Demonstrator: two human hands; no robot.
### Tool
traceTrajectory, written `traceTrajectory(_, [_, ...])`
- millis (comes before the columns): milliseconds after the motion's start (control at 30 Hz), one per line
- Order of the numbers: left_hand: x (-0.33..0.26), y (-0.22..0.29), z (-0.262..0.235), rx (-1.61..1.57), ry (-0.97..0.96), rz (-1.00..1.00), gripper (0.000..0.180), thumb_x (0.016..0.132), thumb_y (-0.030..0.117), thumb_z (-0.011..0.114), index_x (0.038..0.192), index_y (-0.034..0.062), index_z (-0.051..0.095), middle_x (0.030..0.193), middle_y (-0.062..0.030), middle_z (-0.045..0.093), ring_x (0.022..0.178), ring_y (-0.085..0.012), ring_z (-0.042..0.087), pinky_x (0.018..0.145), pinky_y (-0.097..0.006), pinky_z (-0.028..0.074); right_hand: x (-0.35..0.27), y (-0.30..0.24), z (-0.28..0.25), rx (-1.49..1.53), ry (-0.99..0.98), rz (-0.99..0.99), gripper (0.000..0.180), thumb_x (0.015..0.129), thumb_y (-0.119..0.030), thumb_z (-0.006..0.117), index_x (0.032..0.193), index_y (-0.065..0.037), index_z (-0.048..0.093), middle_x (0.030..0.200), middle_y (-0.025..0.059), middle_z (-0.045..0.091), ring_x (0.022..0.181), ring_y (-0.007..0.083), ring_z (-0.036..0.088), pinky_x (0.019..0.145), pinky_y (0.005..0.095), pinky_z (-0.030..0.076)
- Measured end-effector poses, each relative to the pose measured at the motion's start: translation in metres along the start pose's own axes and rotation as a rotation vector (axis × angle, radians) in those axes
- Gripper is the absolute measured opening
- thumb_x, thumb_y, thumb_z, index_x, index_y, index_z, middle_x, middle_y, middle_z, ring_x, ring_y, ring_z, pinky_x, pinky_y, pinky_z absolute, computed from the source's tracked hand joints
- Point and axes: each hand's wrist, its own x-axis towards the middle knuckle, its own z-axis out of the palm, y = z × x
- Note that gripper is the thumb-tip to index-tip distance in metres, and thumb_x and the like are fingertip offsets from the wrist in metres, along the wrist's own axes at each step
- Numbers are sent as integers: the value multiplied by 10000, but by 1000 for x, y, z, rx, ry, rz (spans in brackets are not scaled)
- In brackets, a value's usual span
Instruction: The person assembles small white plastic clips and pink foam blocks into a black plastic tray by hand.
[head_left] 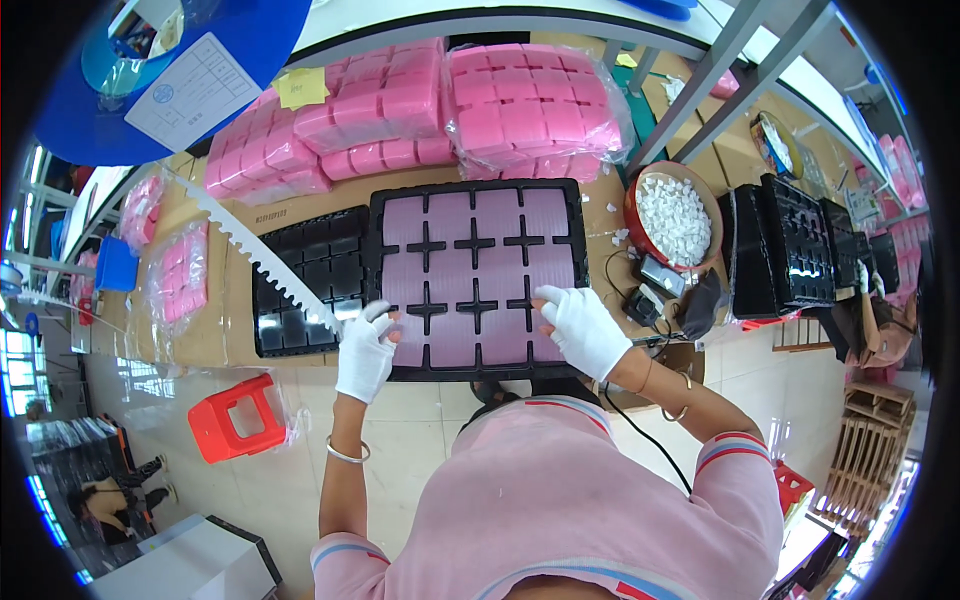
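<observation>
A black tray [577, 235] filled with pink-mauve blocks between black cross-shaped dividers lies in front of me on the table. My left hand [364, 355], in a white glove with bare fingertips, is at its left edge with the fingers curled. A white strip with a toothed edge [268, 262] runs down from the upper left to this hand, which appears to grip its end. Over the tray's right part is my right hand [590, 332], gloved the same way, thumb and fingers pinched together. Anything between those fingertips is too small to make out.
An empty-looking black tray [290, 250] lies at the left, partly under the filled one. Wrapped pink foam blocks [530, 105] are stacked behind. A red-rimmed bowl of white scraps [674, 218] stands right, near a black adapter [642, 305]. A blue reel [70, 125] hangs upper left.
</observation>
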Motion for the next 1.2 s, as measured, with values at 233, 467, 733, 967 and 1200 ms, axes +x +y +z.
traceTrajectory(233, [67, 40, 55, 593, 150, 293, 651, 840, 285, 703, 1420, 52, 520, 1515, -141, 478, 1439, -315, 393, 1173, -553, 259, 40, 23, 45, -1, 304, 33, 778, 883, -234, 688, 1469, 121, 318, 1488, 339, 388, 1382, 487, 396, 1147, 510, 331])
traceTrajectory(467, [156, 17, 90, 774, 177, 161, 683, 961, 421, 541, 1490, 0, 438, 1566, -174, 398, 1494, -337, 299, 1196, -515, 261, 102, 75, 58, -335, 247, 277, 838, 977, -506, 498, 1467, 158, 353, 1522, 347, 371, 1433, 462, 355, 1184, 501, 275])
traceTrajectory(733, [132, -13, 77, 830, 202, 6, 709, 1026, 510, 344, 1550, 34, 369, 1631, -112, 337, 1520, -266, 270, 1200, -609, 179, 74, 62, 49, -402, 89, 284, 795, 1005, -519, 439, 1433, 150, 430, 1470, 331, 459, 1411, 439, 402, 1180, 481, 273])
traceTrajectory(967, [57, 25, 80, 794, 142, 212, 636, 1010, 382, 397, 1541, 31, 381, 1638, -126, 322, 1530, -295, 252, 1204, -612, 155, -3, 14, 53, -62, 160, 9, 776, 959, -344, 571, 1481, 151, 281, 1510, 365, 359, 1435, 495, 329, 1219, 522, 211])
traceTrajectory(1200, [-59, 22, 66, 569, -207, 213, 656, 975, 363, 518, 1563, 112, 371, 1624, -89, 360, 1505, -261, 322, 1223, -578, 110, -76, -23, 64, -53, -54, 20, 873, 879, -374, 683, 1438, 191, 323, 1493, 383, 361, 1420, 522, 334, 1202, 533, 246])
